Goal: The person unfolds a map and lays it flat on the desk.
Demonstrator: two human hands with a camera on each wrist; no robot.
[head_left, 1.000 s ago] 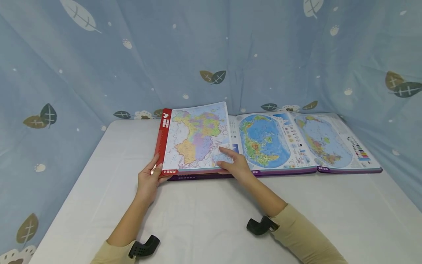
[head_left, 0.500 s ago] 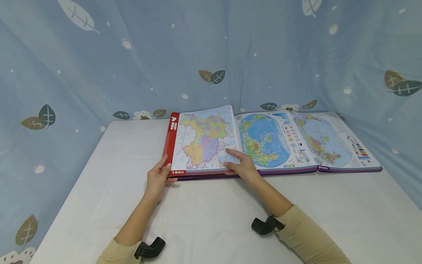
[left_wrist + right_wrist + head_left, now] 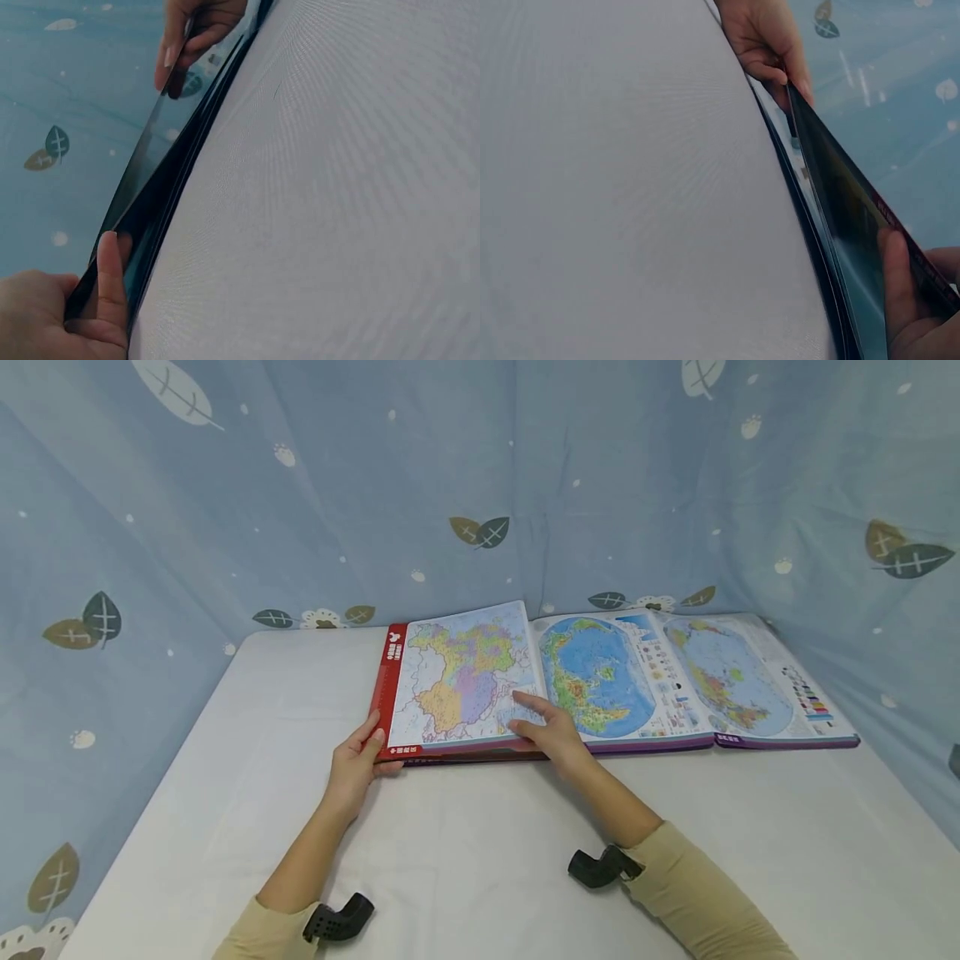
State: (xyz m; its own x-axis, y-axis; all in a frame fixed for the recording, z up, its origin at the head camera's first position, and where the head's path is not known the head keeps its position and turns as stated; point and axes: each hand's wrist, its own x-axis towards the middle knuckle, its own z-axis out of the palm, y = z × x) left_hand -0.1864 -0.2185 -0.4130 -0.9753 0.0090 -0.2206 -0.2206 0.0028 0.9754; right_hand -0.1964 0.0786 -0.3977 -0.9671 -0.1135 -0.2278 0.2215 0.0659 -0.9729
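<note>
A red-edged map of China (image 3: pixel 465 681), printed in several colours, lies tilted over the left part of a purple-edged fold-out world map (image 3: pixel 600 677). My left hand (image 3: pixel 354 770) grips its lower left corner, thumb on top and fingers beneath. Near the lower right corner, my right hand (image 3: pixel 553 737) holds the front edge with its thumb and forefinger on the printed face. In the left wrist view, a gap shows between the raised China map (image 3: pixel 146 146) and the dark layers under it. The right wrist view shows its underside (image 3: pixel 847 202) lifted off the lower map.
A white-covered table (image 3: pixel 465 852) bears both maps. The world map spreads to the right in panels, its far right panel (image 3: pixel 735 677) reaching near the table's right side. Behind hangs a blue curtain (image 3: pixel 375 485) with leaf prints. Black devices (image 3: pixel 339 920) sit at both wrists.
Both hands have shifted the China map a little to the right and nearer to me, so it covers more of the world map's left part. In the last half second it barely moves.
</note>
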